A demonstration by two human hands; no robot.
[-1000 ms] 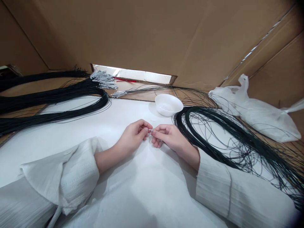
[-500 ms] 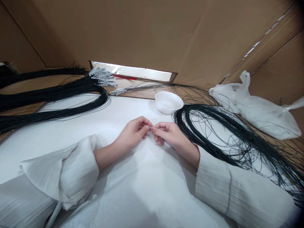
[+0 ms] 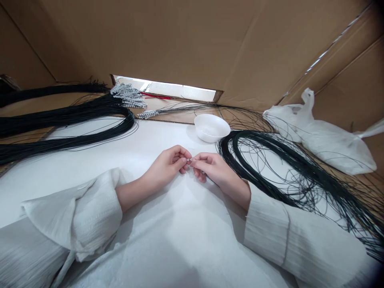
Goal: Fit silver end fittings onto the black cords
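Left hand (image 3: 168, 166) and right hand (image 3: 214, 166) observed fingertip-to-fingertip, both pinching a small item (image 3: 189, 160) — too tiny to identify — near the white bowl (image 3: 211, 130).

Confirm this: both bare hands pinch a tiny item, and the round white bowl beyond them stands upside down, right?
Not upside down: the head view shows the round white bowl standing upright, opening upward, beyond the left hand and right hand, which pinch a tiny item.
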